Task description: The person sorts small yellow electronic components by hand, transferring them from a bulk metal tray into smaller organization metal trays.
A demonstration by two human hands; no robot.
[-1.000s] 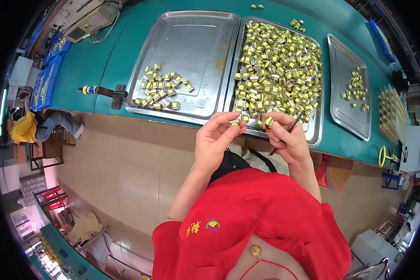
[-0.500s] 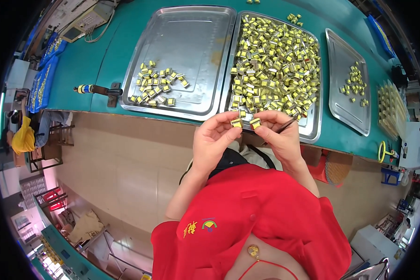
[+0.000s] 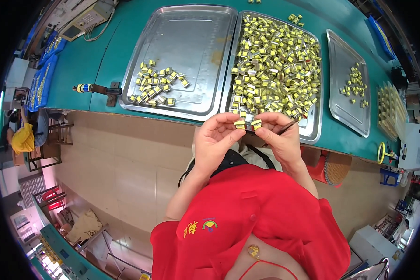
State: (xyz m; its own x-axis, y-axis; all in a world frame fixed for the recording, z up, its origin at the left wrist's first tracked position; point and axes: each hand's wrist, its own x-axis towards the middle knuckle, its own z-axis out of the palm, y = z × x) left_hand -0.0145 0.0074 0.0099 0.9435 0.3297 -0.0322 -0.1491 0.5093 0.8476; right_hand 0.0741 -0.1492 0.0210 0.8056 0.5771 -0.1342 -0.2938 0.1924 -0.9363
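Shiny metal trays on a matt green bench, glossy yellow-wrapped parts in bare hands.

The three trays, left tray, middle tray and right tray, look like brushed sheet metal, smooth with a dull sheen and soft glare. The table has a matt, smooth green surface. The small components wear glossy yellow tape with pale metallic edges, as do the two pinched by the left hand and right hand. The red shirt is soft matt cloth. The floor is smooth beige tile.
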